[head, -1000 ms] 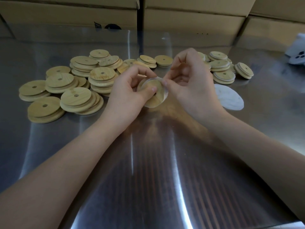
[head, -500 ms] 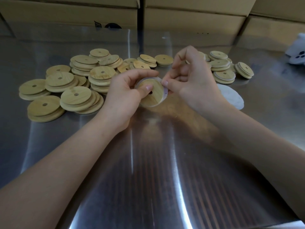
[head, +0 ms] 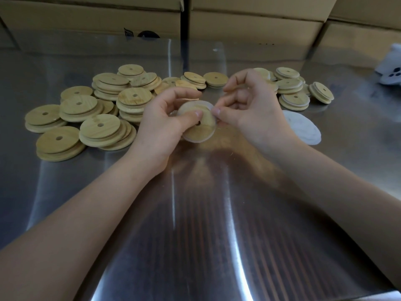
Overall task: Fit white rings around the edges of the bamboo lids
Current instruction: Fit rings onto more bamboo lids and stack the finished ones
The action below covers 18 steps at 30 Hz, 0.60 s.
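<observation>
The left hand (head: 160,127) grips a bamboo lid (head: 201,130) just above the steel table (head: 195,224), thumb pressed on its face. The right hand (head: 247,114) pinches the white ring (head: 208,104) at that lid's upper right edge (the ring hugs the lower rim too). Bare lids (head: 97,118) lie heaped left of it.

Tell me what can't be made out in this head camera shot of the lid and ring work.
Head view, four things:
White ring: how far it seats round the held bamboo lid is hidden by the left hand and right hand.
White heap beside the right wrist: blurred, rings cannot be counted.
White object at the right edge: cut off by the frame.
Box print: partly hidden behind the table.
</observation>
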Each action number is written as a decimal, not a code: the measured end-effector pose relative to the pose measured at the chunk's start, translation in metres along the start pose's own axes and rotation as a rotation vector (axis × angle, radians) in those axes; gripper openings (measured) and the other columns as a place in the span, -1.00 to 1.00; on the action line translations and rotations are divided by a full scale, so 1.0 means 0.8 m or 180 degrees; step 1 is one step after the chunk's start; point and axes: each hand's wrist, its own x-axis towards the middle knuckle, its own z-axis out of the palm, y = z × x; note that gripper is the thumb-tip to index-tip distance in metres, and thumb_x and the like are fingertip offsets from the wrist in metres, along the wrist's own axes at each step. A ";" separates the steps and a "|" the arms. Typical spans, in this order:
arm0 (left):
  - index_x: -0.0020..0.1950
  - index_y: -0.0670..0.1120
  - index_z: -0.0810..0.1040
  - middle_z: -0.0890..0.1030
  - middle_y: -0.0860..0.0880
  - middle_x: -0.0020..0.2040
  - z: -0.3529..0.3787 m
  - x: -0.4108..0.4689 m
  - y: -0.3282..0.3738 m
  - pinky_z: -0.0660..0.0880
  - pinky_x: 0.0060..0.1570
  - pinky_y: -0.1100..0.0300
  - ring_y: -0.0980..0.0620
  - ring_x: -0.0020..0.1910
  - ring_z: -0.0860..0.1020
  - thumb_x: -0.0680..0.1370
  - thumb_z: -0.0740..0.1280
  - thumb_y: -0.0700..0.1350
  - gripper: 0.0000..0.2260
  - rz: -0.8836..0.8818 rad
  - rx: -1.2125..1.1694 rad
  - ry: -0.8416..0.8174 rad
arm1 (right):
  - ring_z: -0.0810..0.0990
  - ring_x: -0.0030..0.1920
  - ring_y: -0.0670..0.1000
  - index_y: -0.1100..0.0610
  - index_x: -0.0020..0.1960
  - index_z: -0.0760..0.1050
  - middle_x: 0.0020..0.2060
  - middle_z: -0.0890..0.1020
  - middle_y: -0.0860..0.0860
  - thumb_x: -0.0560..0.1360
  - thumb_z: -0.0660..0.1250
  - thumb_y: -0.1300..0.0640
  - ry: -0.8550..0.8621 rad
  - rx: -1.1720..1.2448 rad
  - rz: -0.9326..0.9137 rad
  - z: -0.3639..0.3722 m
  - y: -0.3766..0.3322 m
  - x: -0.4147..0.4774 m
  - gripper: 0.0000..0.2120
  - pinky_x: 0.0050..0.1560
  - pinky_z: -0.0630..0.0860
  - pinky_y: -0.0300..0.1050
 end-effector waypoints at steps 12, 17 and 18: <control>0.04 -0.03 0.65 0.69 -0.03 0.01 0.006 -0.002 0.009 0.58 0.14 0.07 0.03 0.06 0.64 0.51 0.39 -0.34 -0.76 0.0054 0.0353 0.0038 | 0.57 -0.27 0.13 0.06 -0.03 0.30 -0.30 0.65 0.11 0.40 0.41 0.36 -0.0211 0.0263 0.0020 -0.009 0.005 0.006 -0.65 -0.06 0.59 0.16; 0.02 0.02 0.66 0.69 -0.02 0.04 0.004 -0.004 0.008 0.57 0.18 -0.07 0.01 0.09 0.64 0.53 0.36 -0.34 -0.74 -0.0046 0.0222 -0.0019 | 0.64 -0.25 0.04 0.07 -0.04 0.32 -0.32 0.68 0.06 0.38 0.44 0.31 -0.0217 0.0381 0.0093 -0.011 0.008 0.008 -0.66 -0.09 0.61 0.01; 0.02 0.03 0.66 0.69 -0.02 0.04 0.005 -0.005 0.008 0.56 0.19 -0.07 0.02 0.10 0.63 0.53 0.36 -0.34 -0.73 -0.0029 0.0205 -0.0043 | 0.65 -0.25 0.03 0.07 -0.03 0.33 -0.32 0.69 0.06 0.39 0.45 0.32 -0.0207 0.0422 0.0115 -0.012 0.008 0.008 -0.66 -0.10 0.60 -0.02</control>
